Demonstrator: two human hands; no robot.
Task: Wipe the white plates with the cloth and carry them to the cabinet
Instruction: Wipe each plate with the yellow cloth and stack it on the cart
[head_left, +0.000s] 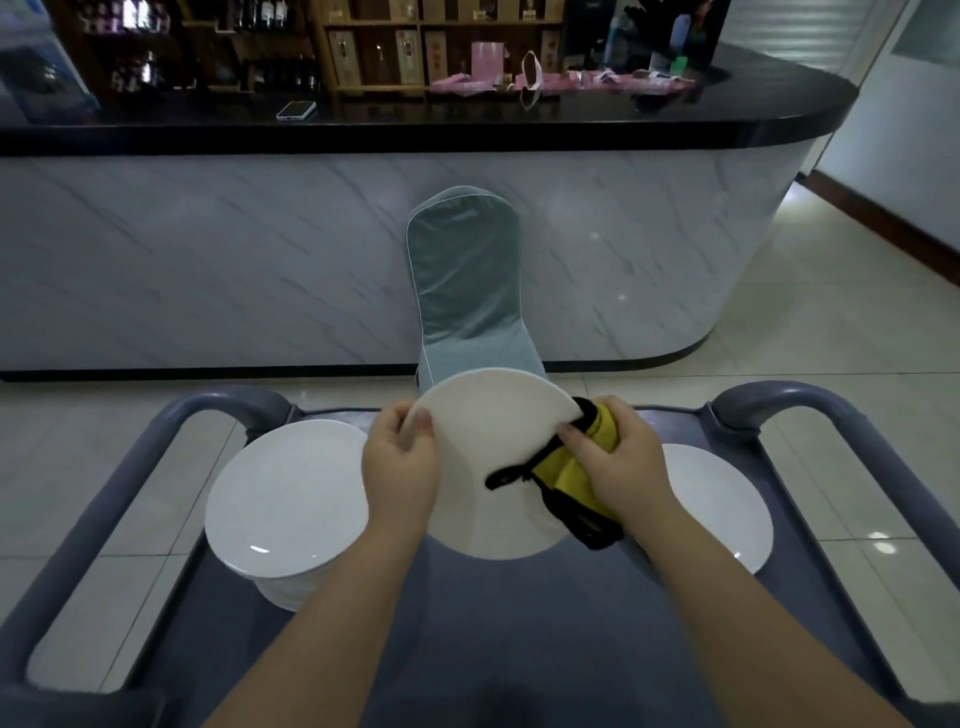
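The left grip (401, 460) pinches the plate (493, 457) by its left rim, tilted above the cart (519, 623); the right grip (621, 460) clamps the cloth (563, 478) over the right rim, so bare plate lies leftward of it.

A restaurant or bar is suggested by shelves of bottles (260, 15) behind a counter (415, 124), a covered chair (465, 280) and a service cart (519, 623).

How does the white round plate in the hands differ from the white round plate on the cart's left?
The held white round plate is lifted and tilted; the left white round plate lies flat atop a stack. The yellow cloth touches only the held one. Both are round and white.
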